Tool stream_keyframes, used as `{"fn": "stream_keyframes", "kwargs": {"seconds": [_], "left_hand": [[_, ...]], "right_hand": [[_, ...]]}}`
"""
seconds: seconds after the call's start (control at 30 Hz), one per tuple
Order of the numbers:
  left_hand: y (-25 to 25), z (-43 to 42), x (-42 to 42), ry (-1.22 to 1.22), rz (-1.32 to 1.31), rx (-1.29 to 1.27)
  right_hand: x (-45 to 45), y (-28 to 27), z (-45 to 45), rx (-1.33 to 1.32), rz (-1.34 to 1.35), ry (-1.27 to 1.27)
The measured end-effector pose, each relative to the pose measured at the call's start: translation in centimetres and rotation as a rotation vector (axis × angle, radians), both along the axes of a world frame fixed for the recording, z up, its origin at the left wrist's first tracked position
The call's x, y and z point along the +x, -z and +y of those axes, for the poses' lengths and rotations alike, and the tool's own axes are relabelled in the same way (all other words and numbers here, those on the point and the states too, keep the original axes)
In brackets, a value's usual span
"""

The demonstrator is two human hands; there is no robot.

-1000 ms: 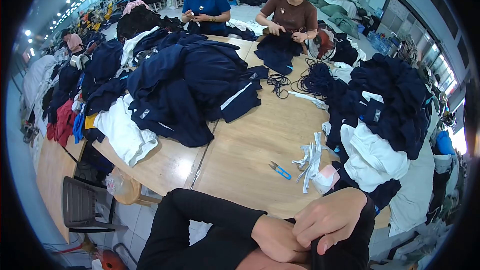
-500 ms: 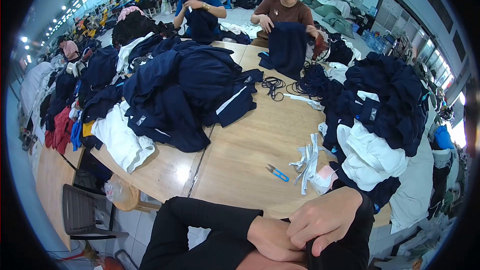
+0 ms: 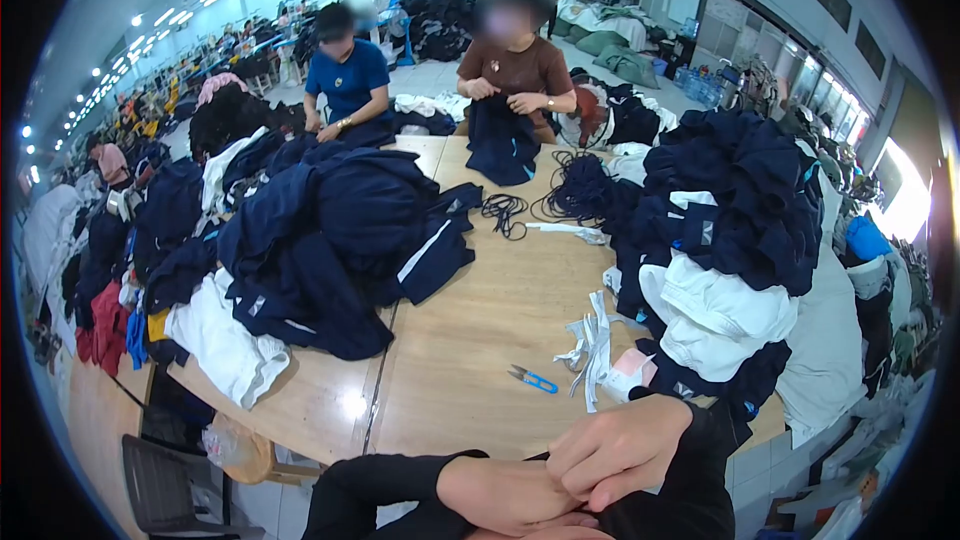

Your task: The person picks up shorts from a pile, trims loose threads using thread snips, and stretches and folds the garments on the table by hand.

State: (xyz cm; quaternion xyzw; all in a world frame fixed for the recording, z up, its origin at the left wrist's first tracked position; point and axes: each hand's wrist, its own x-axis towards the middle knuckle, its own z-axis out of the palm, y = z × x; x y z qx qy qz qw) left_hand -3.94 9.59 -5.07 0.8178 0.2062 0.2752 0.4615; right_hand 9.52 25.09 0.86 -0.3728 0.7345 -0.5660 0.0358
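At the bottom of the head view my right hand is closed, its curled fingers pressed down against my left hand. What those fingers grip, if anything, is hidden. My left hand crosses underneath from the left, with its fingers out of sight beneath the right hand and a black sleeve. Beyond my hands, blue-handled thread snips lie on the wooden table. White fabric strips and a pink-and-white piece rest just past my right hand.
Navy garments are heaped at the left, with more navy garments and a white garment at the right. Dark cords lie mid-table. Across it, two people handle navy cloth. A dark chair stands lower left.
My view has shifted, and my hands appear slightly further left, still together. Across the table, the person in brown has lowered the navy garment; the person in blue has lowered both hands.
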Motion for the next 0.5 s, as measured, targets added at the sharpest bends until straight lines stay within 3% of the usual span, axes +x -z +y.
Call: {"fn": "stream_keyframes", "kwargs": {"seconds": [0.07, 0.17, 0.27, 0.37, 0.47, 0.5], "left_hand": [[-0.8, 0.0, -0.9, 0.043, 0.007, 0.077], [2.7, -0.4, -1.3, -0.018, -0.227, 0.14], [4.0, 0.2, -1.6, 0.097, -0.079, 0.116], [0.5, 0.9, -2.1, 0.163, 0.026, 0.016], [0.9, -0.7, -2.6, -0.032, 0.186, 0.034], [1.5, -0.8, -2.7, -0.07, 0.089, 0.138]], "right_hand": [[0.1, 0.6, -0.2, -0.044, -0.012, 0.016], [0.1, 1.0, 0.2, -0.045, -0.031, 0.021], [0.2, 1.1, 0.2, -0.066, -0.046, 0.031], [0.5, 1.5, 0.0, -0.133, -0.061, 0.075], [0.8, 2.6, -0.2, -0.208, -0.046, 0.124], [0.7, 2.9, -0.2, -0.235, -0.037, 0.139]]}}
